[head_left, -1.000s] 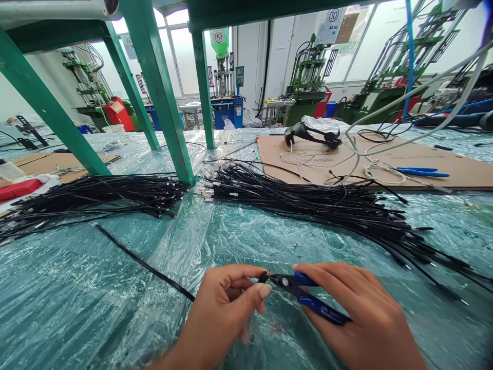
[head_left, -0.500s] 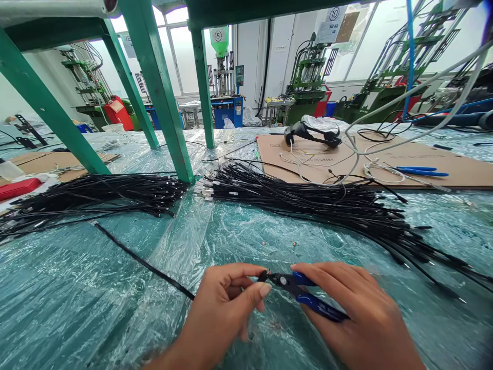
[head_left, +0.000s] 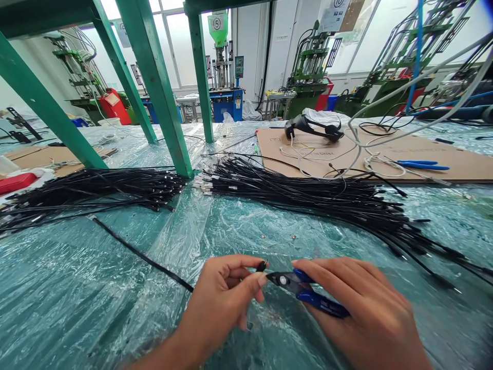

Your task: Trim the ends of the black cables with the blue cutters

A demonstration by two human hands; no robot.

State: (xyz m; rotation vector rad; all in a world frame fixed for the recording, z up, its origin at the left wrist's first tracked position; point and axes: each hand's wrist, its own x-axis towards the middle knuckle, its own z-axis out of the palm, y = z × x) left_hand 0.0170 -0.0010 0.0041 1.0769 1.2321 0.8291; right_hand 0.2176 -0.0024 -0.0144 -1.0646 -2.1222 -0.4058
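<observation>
My left hand (head_left: 227,303) pinches the end of a black cable (head_left: 142,253) between thumb and forefinger. The cable's other end lies out to the left on the plastic-covered table. My right hand (head_left: 358,308) is closed around the blue handles of a pair of flush cutters (head_left: 298,288). The cutters' dark jaws point left and sit just beside the left thumb tip, slightly below the cable end. Whether the jaws touch the cable is too small to tell.
Bundles of black cables lie behind my hands, one on the left (head_left: 96,187) and one on the right (head_left: 308,200). A green metal post (head_left: 157,87) stands between them. On cardboard (head_left: 416,151) rest a black headset (head_left: 314,127) and blue-handled pliers (head_left: 421,165).
The cutter jaws have shifted slightly down and away from the cable end, which is tilted more upward in my left fingers. The view has tipped down a little.
</observation>
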